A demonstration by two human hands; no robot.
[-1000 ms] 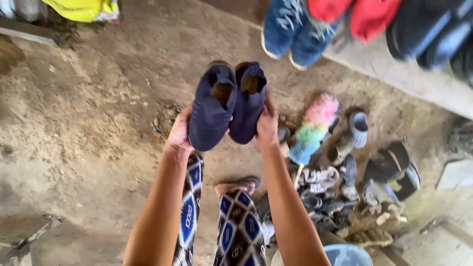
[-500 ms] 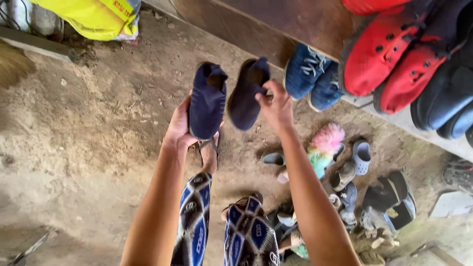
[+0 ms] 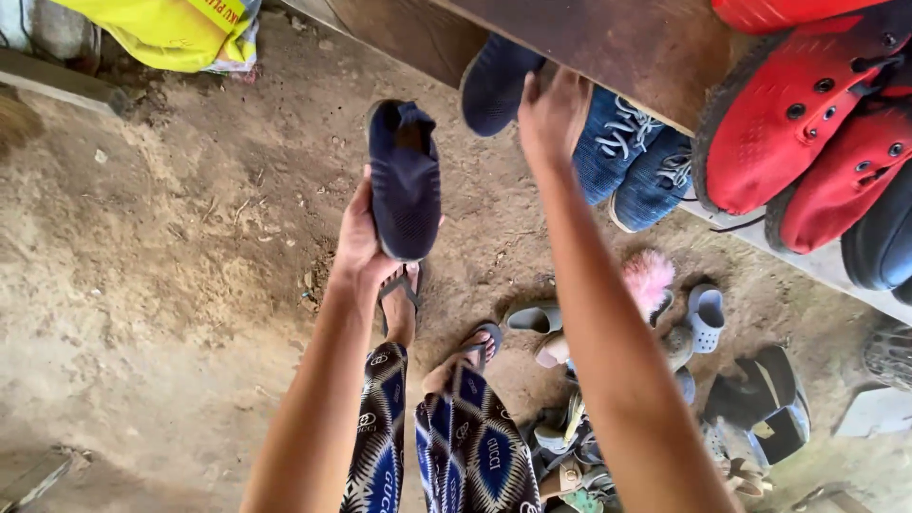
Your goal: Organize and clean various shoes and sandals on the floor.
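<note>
Head view: your left hand (image 3: 361, 249) grips one navy shoe (image 3: 406, 180) by its heel end, toe pointing away, held in the air above the dirt floor (image 3: 171, 285). Your right hand (image 3: 551, 116) is closed on the second navy shoe (image 3: 496, 84) and holds it at the edge of the surface (image 3: 608, 47), just beside the blue laced shoes (image 3: 636, 157). Whether that shoe already rests on the surface cannot be told; the hand covers part of it.

Hazards, as judged from this position:
- The second navy shoe may slip off and fall to the floor if you release it while it overhangs the edge.
- Pushing it sideways may shift the blue laced shoes toward the red shoes (image 3: 807, 123).
- The loose footwear pile (image 3: 665, 380) near your feet is a trip risk.
</note>
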